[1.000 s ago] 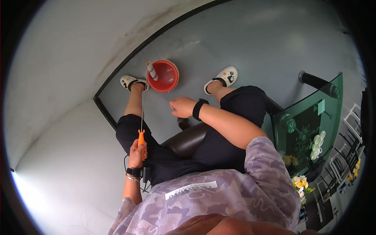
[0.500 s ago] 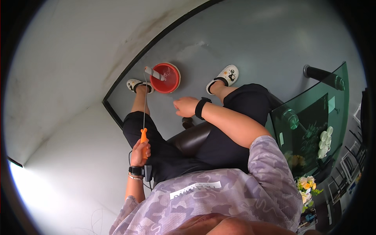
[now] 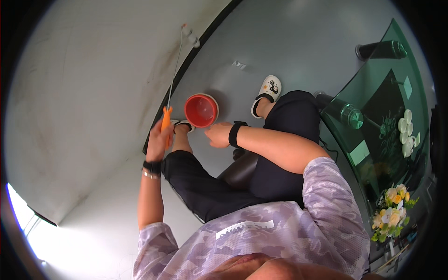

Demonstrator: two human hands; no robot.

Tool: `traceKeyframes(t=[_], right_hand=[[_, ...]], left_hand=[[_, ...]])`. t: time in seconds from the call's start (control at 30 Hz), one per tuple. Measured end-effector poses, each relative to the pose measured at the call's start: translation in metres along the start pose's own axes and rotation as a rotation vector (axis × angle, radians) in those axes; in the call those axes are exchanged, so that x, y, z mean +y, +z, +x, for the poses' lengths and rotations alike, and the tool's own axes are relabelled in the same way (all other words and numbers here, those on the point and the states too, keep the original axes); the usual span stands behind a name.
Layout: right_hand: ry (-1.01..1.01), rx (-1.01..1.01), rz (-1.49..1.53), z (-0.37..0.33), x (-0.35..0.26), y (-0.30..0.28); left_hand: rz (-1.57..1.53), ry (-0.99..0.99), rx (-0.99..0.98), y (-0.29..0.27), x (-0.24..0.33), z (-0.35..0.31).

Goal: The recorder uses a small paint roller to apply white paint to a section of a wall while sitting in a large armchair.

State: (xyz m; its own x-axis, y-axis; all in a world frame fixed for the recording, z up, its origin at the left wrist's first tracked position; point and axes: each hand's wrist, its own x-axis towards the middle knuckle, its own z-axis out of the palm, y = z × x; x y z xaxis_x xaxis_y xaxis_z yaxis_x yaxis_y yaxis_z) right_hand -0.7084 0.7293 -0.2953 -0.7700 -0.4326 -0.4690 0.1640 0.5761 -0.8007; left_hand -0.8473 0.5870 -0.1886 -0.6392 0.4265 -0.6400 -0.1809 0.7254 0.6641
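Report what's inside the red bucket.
Inside the red bucket, the bottom looks pale and shiny, perhaps from liquid; no tool stands there. Anything beneath such liquid would be hidden.

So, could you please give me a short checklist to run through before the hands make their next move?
1. Left hand gripping the orange handle: ok, fingers wrapped around it.
2. Right hand free: cannot tell; no object shows in it, but its palm is hidden.
3. Roller head out of the red bucket: ok, it shows beyond the bucket, by the wall.
4. Roller head touching the wall: cannot tell from this one view.
5. Red bucket upright: ok, its mouth faces up.
6. Left shoe clear of the bucket: cannot tell; the two overlap in view.
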Motion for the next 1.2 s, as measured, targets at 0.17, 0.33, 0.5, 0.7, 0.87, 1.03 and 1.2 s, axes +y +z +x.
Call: traceKeyframes(t=[0.17, 0.33, 0.5, 0.7, 0.87, 1.03, 1.2], right_hand=[[0.056, 0.032, 0.057, -0.009, 0.005, -0.012], [0.072, 0.156, 0.131, -0.018, 0.010, -0.025], [0.036, 0.253, 0.200, -0.022, 0.011, -0.028], [0.046, 0.171, 0.169, -0.026, 0.013, -0.027], [0.082, 0.183, 0.223, -0.030, 0.013, -0.039], [0.129, 0.206, 0.247, -0.032, 0.020, -0.044], [0.113, 0.304, 0.278, -0.035, 0.012, -0.051]], left_hand=[[0.050, 0.159, -0.042, 0.042, 0.068, 0.132], [0.193, 0.153, 0.028, 0.015, 0.059, 0.180], [0.403, 0.044, 0.224, -0.068, -0.053, 0.100], [0.355, 0.049, 0.188, -0.039, -0.021, 0.100], [0.414, 0.298, 0.108, 0.030, 0.079, 0.242], [0.346, 0.331, -0.002, 0.099, 0.169, 0.316], [0.839, 0.369, 0.108, 0.009, 0.117, 0.310]])
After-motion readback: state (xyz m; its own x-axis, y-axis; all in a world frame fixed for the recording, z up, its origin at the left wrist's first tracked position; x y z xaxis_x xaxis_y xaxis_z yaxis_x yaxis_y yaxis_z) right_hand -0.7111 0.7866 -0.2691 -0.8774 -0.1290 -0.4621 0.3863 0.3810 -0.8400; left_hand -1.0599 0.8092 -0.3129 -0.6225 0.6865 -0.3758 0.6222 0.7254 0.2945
